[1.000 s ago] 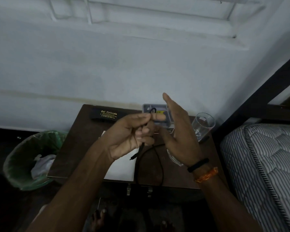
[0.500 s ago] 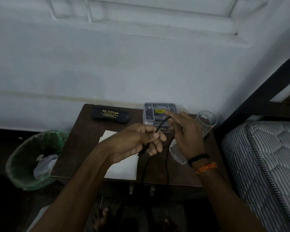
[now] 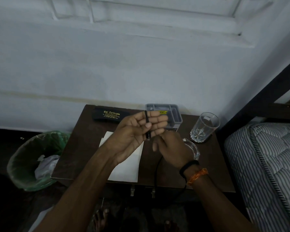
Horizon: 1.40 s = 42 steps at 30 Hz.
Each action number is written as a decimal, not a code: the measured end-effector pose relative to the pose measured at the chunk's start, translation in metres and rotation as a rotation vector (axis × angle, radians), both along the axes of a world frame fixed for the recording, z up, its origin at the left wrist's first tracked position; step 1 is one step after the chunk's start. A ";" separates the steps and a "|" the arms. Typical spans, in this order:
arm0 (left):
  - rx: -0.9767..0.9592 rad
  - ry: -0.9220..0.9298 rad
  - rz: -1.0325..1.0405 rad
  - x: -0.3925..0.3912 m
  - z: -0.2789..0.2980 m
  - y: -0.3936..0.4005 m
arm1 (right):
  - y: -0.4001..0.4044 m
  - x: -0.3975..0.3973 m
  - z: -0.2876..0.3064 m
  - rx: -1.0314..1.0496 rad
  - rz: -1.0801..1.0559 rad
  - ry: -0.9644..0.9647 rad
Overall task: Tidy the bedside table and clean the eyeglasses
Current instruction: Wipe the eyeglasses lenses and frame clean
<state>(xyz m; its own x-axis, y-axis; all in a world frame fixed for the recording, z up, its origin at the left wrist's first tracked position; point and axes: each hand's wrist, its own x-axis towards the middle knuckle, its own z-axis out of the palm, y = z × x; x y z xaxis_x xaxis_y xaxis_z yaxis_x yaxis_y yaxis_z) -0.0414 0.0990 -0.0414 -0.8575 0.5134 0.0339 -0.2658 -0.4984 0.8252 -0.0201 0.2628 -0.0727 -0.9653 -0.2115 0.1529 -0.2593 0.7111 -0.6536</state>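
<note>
Pale blue wall backs the dark wooden tabletop (image 3: 90, 131); above it the left hand (image 3: 137, 133) holds a thin black cable (image 3: 147, 129) pinned under its thumb across nearly straight fingers; the right hand (image 3: 172, 148) curls round the trailing length (limp, light, best gripped near its plug); a black eyeglass case (image 3: 110, 115) lies behind.

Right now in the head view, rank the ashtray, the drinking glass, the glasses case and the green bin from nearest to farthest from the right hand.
1. Glass ashtray: touching-close, just right of the right hand.
2. Drinking glass: farther right, toward the table's back corner.
3. Black glasses case: back left of the table.
4. Green bin: on the floor, left of the table.
</note>
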 end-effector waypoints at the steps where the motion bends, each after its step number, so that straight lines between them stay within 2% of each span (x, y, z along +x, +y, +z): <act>1: -0.010 0.004 0.025 -0.001 -0.003 0.001 | -0.001 0.000 -0.001 0.023 0.026 -0.003; 7: -0.269 0.101 0.205 -0.006 -0.016 -0.002 | 0.002 0.000 -0.002 0.102 0.053 0.081; 10: -0.568 0.294 0.280 -0.011 -0.024 -0.007 | 0.002 0.005 0.003 0.125 0.110 0.094; 12: -0.747 0.437 0.275 -0.011 -0.032 -0.008 | 0.001 0.008 0.010 0.123 0.144 0.119; 15: -0.825 0.487 0.209 -0.009 -0.036 -0.006 | 0.004 0.008 0.024 0.026 0.184 0.104; 18: -0.733 0.468 0.145 -0.008 -0.027 -0.004 | 0.012 0.008 0.034 -0.159 0.167 0.070; 20: -0.686 0.469 0.095 -0.006 -0.022 -0.005 | 0.016 0.008 0.035 -0.209 0.134 0.107; 25: -0.695 0.535 -0.058 0.000 -0.022 -0.004 | 0.019 0.003 0.029 -0.022 0.010 0.316; 29: -0.559 0.412 -0.171 0.002 -0.015 -0.002 | 0.022 -0.001 0.026 -0.041 -0.105 0.406; 33: -0.324 0.271 -0.154 0.005 -0.009 0.002 | 0.021 -0.004 0.016 -0.048 -0.145 0.305; 37: -0.247 0.203 -0.087 0.005 -0.012 0.006 | 0.009 0.005 0.013 -0.152 -0.085 0.005; 42: -0.276 0.191 0.081 -0.001 -0.012 0.004 | 0.004 0.006 0.003 0.117 0.032 0.002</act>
